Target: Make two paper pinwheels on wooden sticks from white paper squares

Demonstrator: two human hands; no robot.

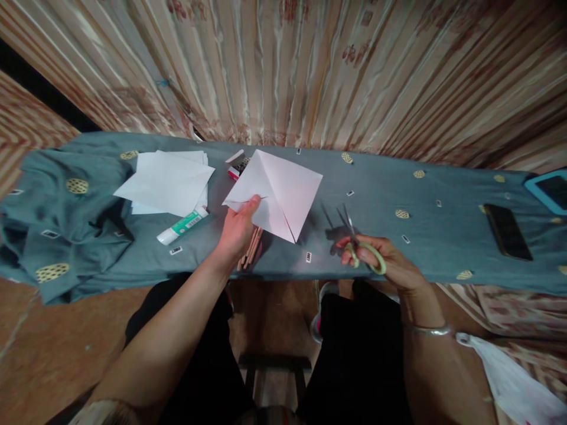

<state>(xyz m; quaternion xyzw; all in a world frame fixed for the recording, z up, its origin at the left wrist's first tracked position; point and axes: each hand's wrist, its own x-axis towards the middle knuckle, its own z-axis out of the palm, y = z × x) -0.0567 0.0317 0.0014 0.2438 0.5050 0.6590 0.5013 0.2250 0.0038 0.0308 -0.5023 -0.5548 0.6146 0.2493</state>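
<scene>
My left hand pinches a squarish sheet of white paper by its lower left part, the thumb lying on top. A crease runs across the sheet from its top corner, and slits show near the thumb and at the bottom corner. In my right hand is a pair of scissors with pale green handles, fingers through the loops. The blades point up and away, apart from the paper. Below the sheet, partly hidden by it and my left hand, lie several thin brown sticks.
A stack of white paper lies at the left, with a glue tube before it. A small opened box sits behind the held sheet. A black phone and a blue-framed device lie on the right of the grey-green cloth.
</scene>
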